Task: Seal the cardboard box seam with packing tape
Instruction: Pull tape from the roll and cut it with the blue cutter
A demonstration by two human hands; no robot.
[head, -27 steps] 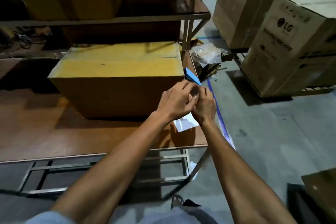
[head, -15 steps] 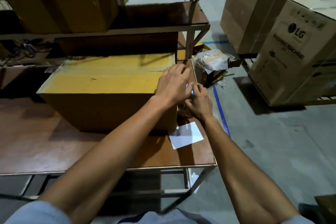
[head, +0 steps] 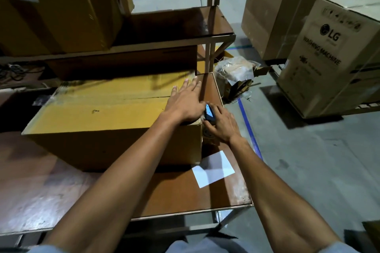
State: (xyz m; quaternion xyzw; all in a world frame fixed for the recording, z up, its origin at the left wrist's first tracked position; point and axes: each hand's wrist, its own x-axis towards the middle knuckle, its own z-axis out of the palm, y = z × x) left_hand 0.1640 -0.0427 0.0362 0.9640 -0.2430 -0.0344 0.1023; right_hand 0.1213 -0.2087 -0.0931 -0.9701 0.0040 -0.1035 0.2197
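Note:
A closed brown cardboard box (head: 98, 115) lies on the wooden worktable (head: 51, 187). Its top seam runs left to right across the lid, with clear tape showing at the far left end. My left hand (head: 186, 100) rests flat on the lid at the right end of the seam, fingers spread. My right hand (head: 221, 126) grips a blue tape dispenser (head: 209, 113) against the box's right side, just below the top edge. The tape roll itself is mostly hidden under that hand.
A white sheet of paper (head: 213, 168) lies on the table by the box's near right corner. A shelf (head: 174, 26) hangs over the box's far side, carrying a big carton (head: 61, 12). On the floor to the right are an LG washing-machine box (head: 333, 53) and bagged scraps (head: 234, 70).
Both hands moved from the box's near right corner to the right end of the seam. My left hand opened flat on the lid; the dispenser now presses the box's right side.

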